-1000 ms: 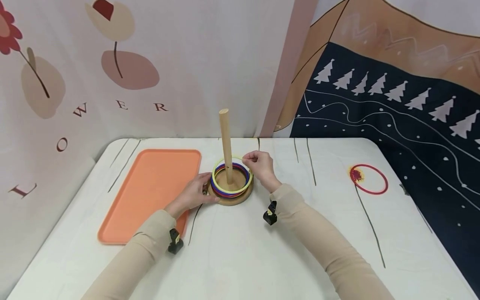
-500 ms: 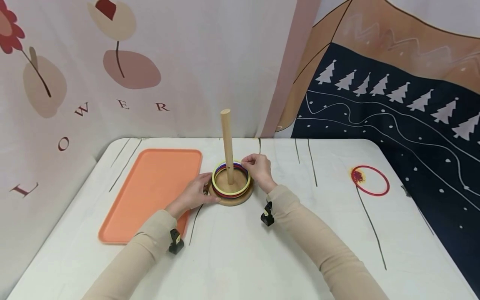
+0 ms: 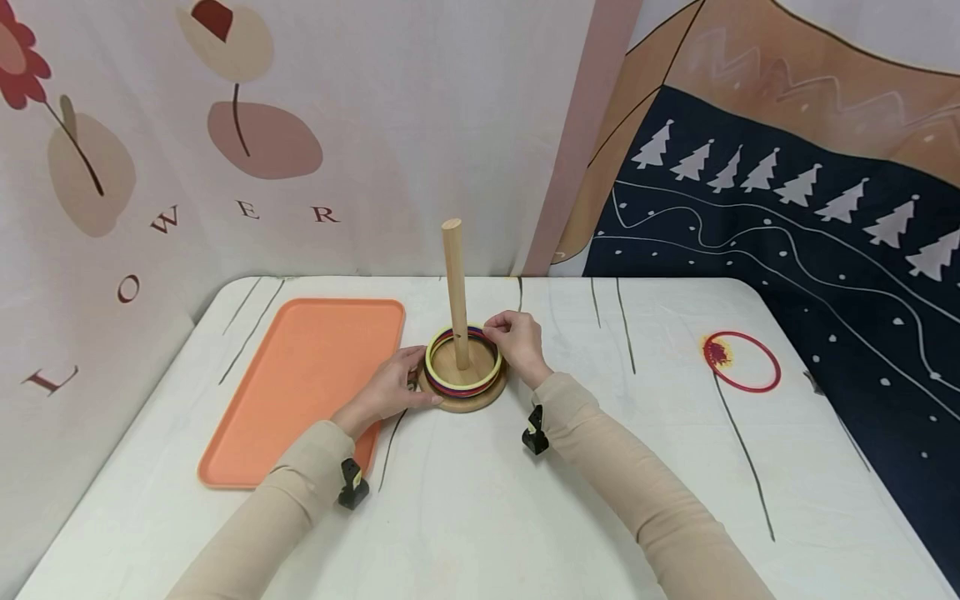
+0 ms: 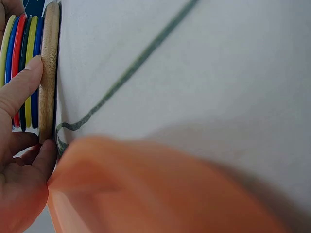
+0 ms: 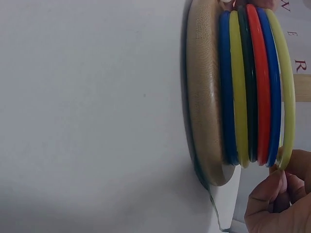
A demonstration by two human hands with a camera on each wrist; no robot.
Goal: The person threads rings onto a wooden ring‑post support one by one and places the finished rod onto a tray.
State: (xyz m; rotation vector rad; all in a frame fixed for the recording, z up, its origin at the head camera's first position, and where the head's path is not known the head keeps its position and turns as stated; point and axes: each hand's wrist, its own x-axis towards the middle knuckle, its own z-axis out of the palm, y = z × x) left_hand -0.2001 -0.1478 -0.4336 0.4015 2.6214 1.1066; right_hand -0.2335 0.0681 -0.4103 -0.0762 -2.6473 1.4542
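A wooden ring-toss stand (image 3: pixel 454 292) has a tall peg rising from its round base (image 5: pixel 204 92). Several coloured rings lie stacked around the peg; a red ring (image 5: pixel 261 87) and a dark green ring (image 5: pixel 250 87) show in the right wrist view. The pale yellow ring (image 5: pixel 287 82) tops the stack. My right hand (image 3: pixel 521 346) pinches this top ring at its right far side. My left hand (image 3: pixel 386 385) grips the left side of the base, with the thumb (image 4: pixel 29 77) along its edge.
An orange tray (image 3: pixel 300 375) lies left of the stand, close to the left hand. One red ring (image 3: pixel 772 358) lies apart on the right side of the white-covered table (image 3: pixel 465 517). Printed curtains hang behind the table.
My right hand has lowered the yellow ring slightly, so it now lies flatter and closer over the stack. The left hand stays at the base.
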